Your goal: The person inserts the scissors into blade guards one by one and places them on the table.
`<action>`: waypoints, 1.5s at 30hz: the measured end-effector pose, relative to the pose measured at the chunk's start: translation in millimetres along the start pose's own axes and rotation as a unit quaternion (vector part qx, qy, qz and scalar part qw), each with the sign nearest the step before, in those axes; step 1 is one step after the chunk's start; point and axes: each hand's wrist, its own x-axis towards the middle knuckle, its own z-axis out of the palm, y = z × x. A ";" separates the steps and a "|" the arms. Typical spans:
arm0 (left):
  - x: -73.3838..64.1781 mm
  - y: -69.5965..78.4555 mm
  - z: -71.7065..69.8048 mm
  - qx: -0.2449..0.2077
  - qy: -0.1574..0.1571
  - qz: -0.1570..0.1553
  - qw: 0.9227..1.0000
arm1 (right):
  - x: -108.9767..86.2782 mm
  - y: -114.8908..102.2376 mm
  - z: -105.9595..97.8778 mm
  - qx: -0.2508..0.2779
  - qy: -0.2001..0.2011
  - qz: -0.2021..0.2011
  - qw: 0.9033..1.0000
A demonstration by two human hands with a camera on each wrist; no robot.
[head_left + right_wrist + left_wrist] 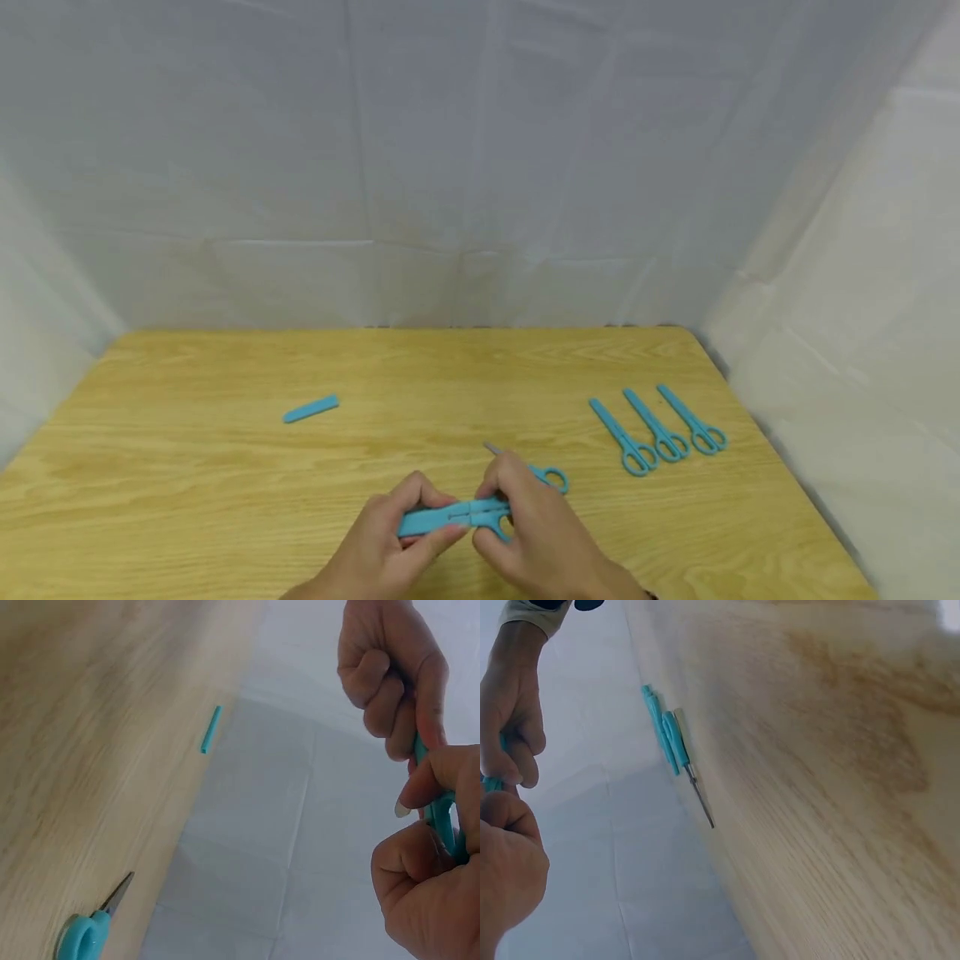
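Observation:
Both hands hold one pair of blue scissors low over the front of the table. My left hand pinches the blue blade cover between thumb and curled fingers. At the other end, my right hand grips the finger loops, which its fingers partly hide. The cover encloses the blades up to the handles. Behind the right hand lies a second pair of scissors with its metal blade bare, seen also in the right wrist view as scissors. A loose blue cover rests farther back on the left.
Three covered blue scissors lie side by side at the right of the wooden table, loops toward the front. White sheeting hangs behind the table and along both sides.

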 end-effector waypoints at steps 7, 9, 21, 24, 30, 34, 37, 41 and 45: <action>4.5 6.3 -8.7 -0.034 -0.029 -0.133 0.990 | 1.6 -4.3 -14.8 0.012 -0.090 0.046 0.995; 6.3 6.8 -13.4 -0.047 -0.037 -0.181 0.982 | 1.8 -4.3 -19.2 0.014 -0.118 0.063 0.991; 11.8 -14.0 -47.0 -0.046 -0.059 -0.176 0.981 | -7.8 37.2 -30.4 0.072 -0.066 0.237 0.967; 11.6 -20.9 -61.8 0.045 -0.034 -0.174 0.983 | -15.0 62.0 -41.0 0.055 -0.027 0.297 0.953; 11.4 -34.3 -82.7 0.208 -0.006 -0.179 0.961 | -29.9 98.9 -58.9 -0.021 0.014 0.380 0.924; 9.0 -41.8 -90.6 0.296 -0.018 -0.173 0.939 | -35.2 112.1 -63.8 -0.056 0.016 0.391 0.919; 6.8 -47.4 -94.9 0.363 -0.035 -0.142 0.920 | -37.1 118.6 -65.2 -0.085 0.009 0.403 0.911; 5.4 -52.7 -99.6 0.440 -0.048 -0.084 0.893 | -38.1 124.0 -66.5 -0.153 -0.014 0.427 0.891; 5.5 -54.6 -106.0 0.472 -0.057 -0.060 0.878 | -38.6 128.0 -67.5 -0.236 -0.038 0.413 0.879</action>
